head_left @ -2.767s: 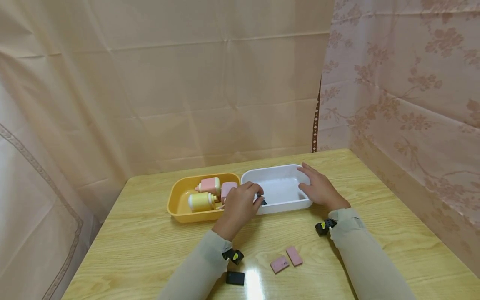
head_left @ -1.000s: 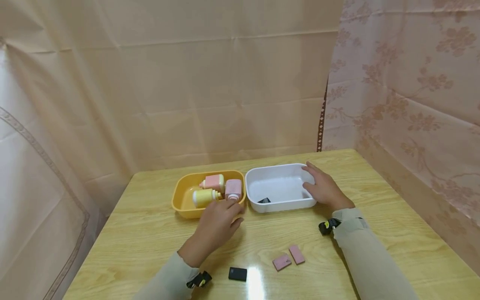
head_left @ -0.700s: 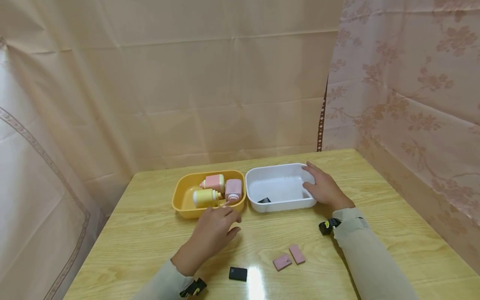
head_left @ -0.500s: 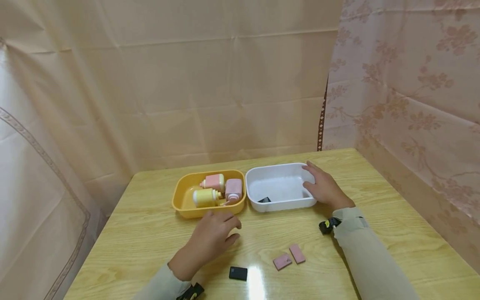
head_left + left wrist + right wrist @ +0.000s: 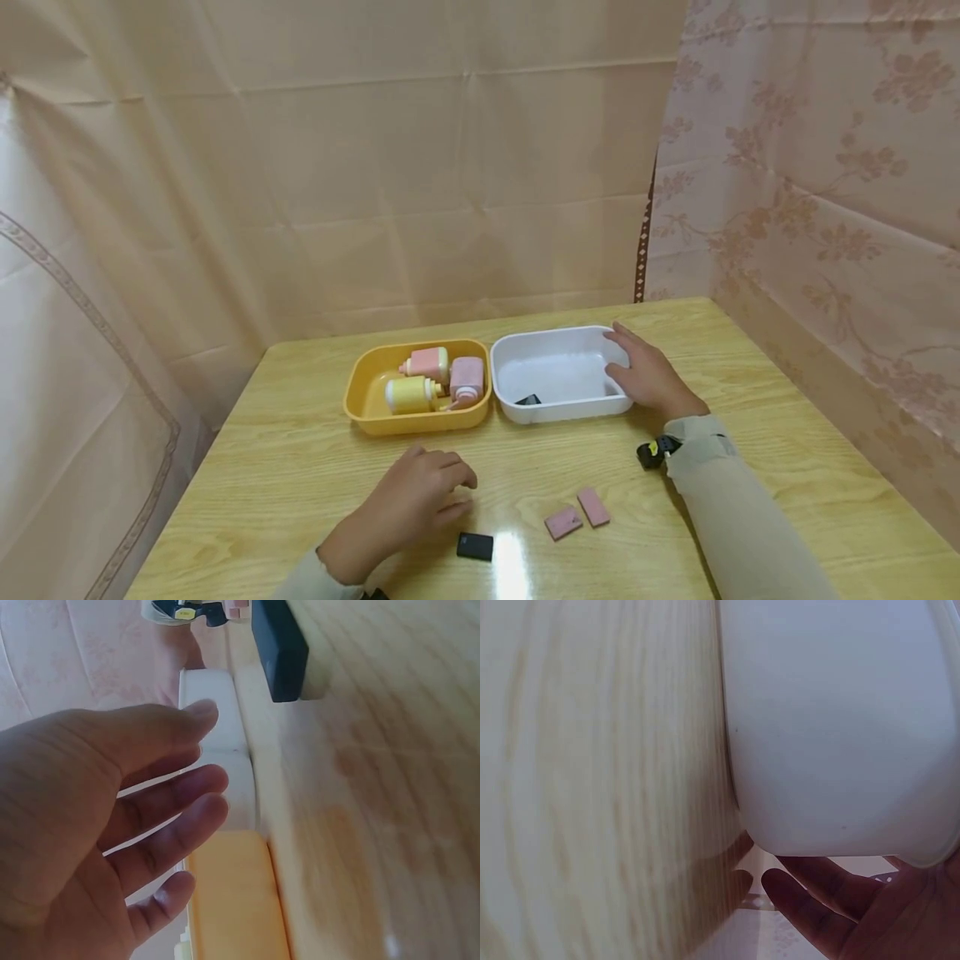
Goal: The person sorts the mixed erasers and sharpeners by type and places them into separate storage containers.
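My left hand (image 5: 412,500) hovers over the table with relaxed, slightly bent fingers and nothing in it. Just beside its thumb lies a small black rectangular block (image 5: 475,547), which the left wrist view also shows near the thumb tip. At the right end of the white plastic bin (image 5: 564,412), my right hand (image 5: 651,377) grips the wall, thumb over the rim and fingers around the outside. Inside that bin a small dark block (image 5: 528,400) lies in the near left corner. Two flat pink blocks (image 5: 564,523) rest on the table between the hands.
Left of the white bin, against it, stands a yellow bin (image 5: 416,425). It holds a yellow-and-white pump bottle (image 5: 408,396), a pink-and-cream bottle (image 5: 427,365) and a pale pink pump bottle (image 5: 467,377). Curtains hang behind the wooden table (image 5: 285,467) and at its sides.
My left hand left the dark block in the white bin, then drew back past the yellow bin toward the black block on the table. The right hand stays on the white bin.
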Available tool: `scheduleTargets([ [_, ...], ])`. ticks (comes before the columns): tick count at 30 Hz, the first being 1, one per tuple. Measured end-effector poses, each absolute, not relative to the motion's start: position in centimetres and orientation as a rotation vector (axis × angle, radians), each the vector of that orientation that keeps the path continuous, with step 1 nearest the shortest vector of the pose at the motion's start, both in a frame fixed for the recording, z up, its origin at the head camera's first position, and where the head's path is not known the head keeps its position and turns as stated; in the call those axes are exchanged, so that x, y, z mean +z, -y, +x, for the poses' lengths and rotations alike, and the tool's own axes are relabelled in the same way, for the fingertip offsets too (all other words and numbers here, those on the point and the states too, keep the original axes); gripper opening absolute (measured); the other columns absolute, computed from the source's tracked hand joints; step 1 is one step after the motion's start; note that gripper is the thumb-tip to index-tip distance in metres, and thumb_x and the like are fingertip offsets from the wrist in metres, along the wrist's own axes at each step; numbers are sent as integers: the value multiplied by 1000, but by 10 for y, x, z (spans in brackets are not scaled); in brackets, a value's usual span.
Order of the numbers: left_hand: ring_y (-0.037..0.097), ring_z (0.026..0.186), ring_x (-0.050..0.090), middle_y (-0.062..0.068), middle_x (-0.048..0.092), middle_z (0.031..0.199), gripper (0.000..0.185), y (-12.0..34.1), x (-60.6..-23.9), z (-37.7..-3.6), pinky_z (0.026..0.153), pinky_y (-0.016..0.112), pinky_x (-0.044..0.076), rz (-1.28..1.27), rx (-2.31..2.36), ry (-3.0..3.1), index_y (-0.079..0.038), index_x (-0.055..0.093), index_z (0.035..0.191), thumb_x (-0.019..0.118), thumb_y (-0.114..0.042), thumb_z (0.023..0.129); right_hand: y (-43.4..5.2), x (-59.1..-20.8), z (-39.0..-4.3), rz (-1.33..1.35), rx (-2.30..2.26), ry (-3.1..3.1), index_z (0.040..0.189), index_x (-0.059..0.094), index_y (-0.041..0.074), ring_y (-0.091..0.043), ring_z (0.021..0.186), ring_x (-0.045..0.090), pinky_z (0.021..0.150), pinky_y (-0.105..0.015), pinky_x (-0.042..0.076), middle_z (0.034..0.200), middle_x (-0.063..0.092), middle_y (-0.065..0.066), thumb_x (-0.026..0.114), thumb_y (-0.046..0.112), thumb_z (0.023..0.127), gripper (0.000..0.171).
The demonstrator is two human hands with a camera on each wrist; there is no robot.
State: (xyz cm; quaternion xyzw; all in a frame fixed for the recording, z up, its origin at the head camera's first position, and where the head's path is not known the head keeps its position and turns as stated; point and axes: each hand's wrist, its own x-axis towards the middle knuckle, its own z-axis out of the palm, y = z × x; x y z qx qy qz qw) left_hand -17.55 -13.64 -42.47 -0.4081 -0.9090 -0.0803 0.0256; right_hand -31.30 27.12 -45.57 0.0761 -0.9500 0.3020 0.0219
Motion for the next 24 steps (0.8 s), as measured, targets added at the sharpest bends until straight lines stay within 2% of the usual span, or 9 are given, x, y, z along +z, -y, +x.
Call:
scheduleTargets([
  [7,1,95,63,-14,73,106,25,142,-427,-170,81,28,45,-1301,-293,2853,-25,76,111,78,-41,91,-271,-455,-313,244,937,2933,162,34,11,-46,157,17,122,-67,18,173,14,-15,55,23,102,65],
  [15,-2,86,56,-14,73,106,32,147,-429,-163,77,24,40,-1313,-296,2839,-24,76,112,82,-44,87,-272,-455,-313,235,930,2936,162,34,11,-46,157,18,122,-67,18,174,14,-14,55,23,102,64],
  [24,-4,94,58,-18,71,109,34,151,-435,-160,82,27,44,-1337,-359,2884,-28,75,113,82,-46,86,-271,-455,-313,236,942,2942,162,34,12,-45,157,18,122,-67,18,174,14,-13,55,24,103,64],
])
